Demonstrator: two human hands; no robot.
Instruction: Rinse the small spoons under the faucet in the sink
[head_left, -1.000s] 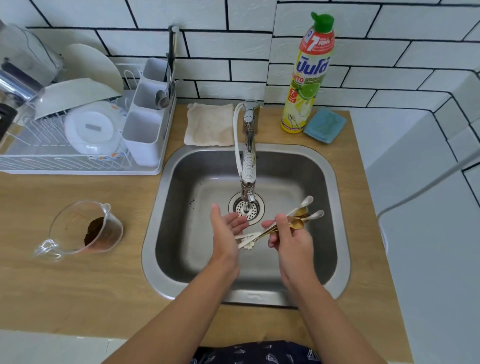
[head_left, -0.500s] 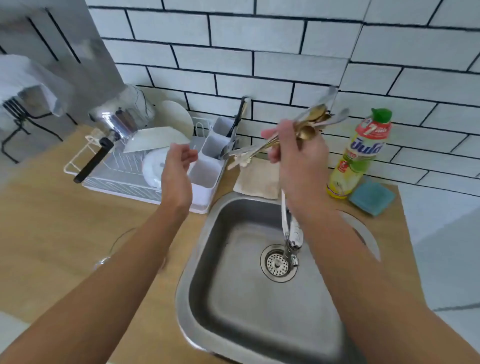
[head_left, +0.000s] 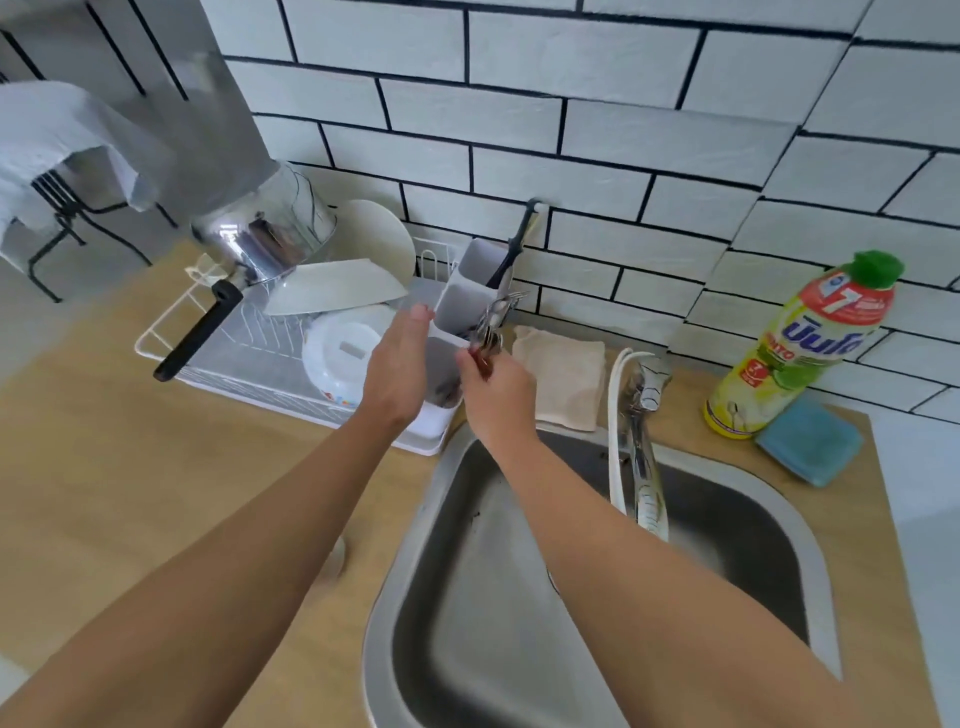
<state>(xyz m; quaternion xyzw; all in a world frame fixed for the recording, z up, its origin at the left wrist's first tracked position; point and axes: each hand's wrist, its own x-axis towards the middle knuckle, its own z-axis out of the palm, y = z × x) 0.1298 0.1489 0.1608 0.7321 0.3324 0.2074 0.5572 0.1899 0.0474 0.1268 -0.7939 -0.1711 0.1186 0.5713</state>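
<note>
Both hands have moved left and away from the sink since the earlier frames, and now they are over the caddy at the near end of the rack, in the middle of the frame. The right hand is clenched around the spoons; they stick up out of the top of this hand, above the thumb and first finger, and their upper ends are over the caddy, beside a black-handled tool that stands in it. The spoons are blurred, so I cannot tell if they touch the caddy. The left hand is released, with straight fingers, just to the left of the spoons and near the caddy's rim; it holds nothing. The faucet is to the right of the right arm, over the sink. A cloth lies on the surface behind the sink, and a bottle and a blue sponge are at the right.
</note>
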